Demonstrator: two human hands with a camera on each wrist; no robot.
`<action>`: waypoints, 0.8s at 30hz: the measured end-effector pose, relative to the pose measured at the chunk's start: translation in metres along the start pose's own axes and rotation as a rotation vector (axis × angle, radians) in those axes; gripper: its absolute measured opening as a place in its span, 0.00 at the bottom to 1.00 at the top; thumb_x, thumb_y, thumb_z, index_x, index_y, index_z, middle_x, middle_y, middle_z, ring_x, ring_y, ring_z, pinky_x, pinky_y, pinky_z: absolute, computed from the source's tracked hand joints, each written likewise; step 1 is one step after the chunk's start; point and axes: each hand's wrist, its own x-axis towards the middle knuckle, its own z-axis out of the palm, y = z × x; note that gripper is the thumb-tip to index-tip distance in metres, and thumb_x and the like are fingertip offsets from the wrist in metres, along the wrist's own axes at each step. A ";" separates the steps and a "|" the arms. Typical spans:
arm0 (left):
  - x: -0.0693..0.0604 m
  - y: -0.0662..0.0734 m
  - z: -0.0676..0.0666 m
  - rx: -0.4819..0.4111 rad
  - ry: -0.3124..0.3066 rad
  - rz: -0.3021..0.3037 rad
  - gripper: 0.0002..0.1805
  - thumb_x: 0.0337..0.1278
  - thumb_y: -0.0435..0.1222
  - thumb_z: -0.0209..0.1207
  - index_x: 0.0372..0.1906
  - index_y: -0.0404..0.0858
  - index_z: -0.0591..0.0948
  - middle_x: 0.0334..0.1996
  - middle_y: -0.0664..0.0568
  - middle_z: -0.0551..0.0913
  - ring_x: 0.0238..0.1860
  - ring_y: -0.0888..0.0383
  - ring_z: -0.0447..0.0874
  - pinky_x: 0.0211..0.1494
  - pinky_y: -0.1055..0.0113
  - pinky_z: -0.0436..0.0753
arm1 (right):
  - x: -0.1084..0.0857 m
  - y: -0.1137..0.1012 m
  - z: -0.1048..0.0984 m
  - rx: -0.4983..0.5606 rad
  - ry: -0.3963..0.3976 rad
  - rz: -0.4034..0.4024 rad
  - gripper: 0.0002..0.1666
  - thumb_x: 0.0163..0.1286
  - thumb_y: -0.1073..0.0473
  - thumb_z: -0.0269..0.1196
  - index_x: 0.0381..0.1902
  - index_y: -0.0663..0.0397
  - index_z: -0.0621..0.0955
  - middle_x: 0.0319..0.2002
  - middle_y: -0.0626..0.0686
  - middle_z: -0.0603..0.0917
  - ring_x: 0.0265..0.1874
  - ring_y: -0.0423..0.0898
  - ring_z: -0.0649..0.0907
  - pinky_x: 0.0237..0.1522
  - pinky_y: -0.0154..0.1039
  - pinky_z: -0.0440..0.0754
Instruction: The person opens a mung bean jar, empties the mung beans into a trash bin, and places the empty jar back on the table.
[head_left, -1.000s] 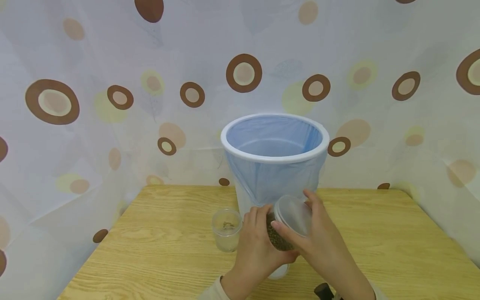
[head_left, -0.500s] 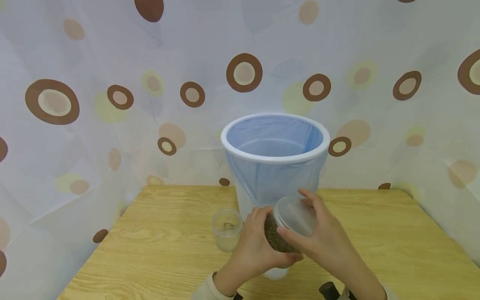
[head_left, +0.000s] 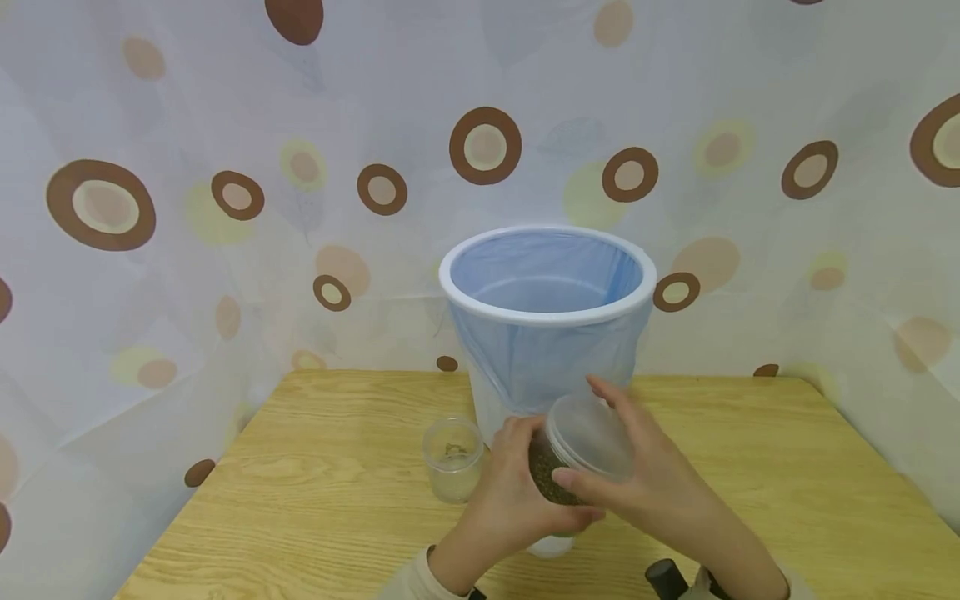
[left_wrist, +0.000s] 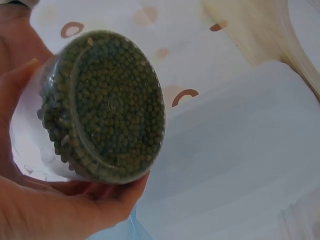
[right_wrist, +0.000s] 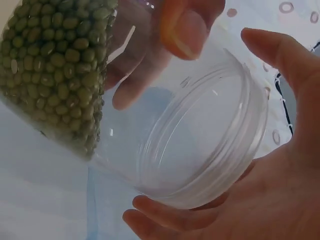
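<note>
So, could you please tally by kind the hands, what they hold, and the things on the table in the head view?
Left hand and right hand: 2
Jar of green beans: 1
Lined bin: 1
Clear tub: 1
White round item, part-hidden: 1
Total: 6

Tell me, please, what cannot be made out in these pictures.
Head view: base of the bin, behind left hand, right hand and jar.
Head view: bits in the clear cup, too small to identify.
Right wrist view: jar's filled end, cut off by left edge.
</note>
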 end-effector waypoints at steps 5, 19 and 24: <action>-0.001 -0.002 0.010 0.180 0.162 0.087 0.46 0.30 0.47 0.79 0.59 0.40 0.68 0.47 0.55 0.70 0.48 0.60 0.67 0.51 0.63 0.73 | -0.001 -0.007 0.007 -0.083 0.036 0.109 0.60 0.59 0.36 0.66 0.75 0.58 0.48 0.69 0.65 0.59 0.62 0.65 0.66 0.52 0.65 0.71; -0.001 -0.002 0.019 0.364 0.313 0.190 0.48 0.21 0.45 0.80 0.55 0.37 0.69 0.42 0.53 0.71 0.42 0.59 0.68 0.45 0.67 0.74 | 0.001 -0.005 0.017 -0.170 0.083 0.051 0.53 0.64 0.38 0.63 0.71 0.65 0.54 0.66 0.66 0.61 0.60 0.64 0.67 0.50 0.65 0.73; -0.001 0.000 0.013 0.302 0.256 0.179 0.48 0.23 0.46 0.81 0.57 0.37 0.68 0.45 0.53 0.70 0.44 0.59 0.68 0.48 0.66 0.74 | 0.002 -0.004 0.011 -0.093 0.054 0.052 0.51 0.62 0.40 0.65 0.72 0.59 0.56 0.67 0.62 0.61 0.60 0.63 0.69 0.49 0.64 0.74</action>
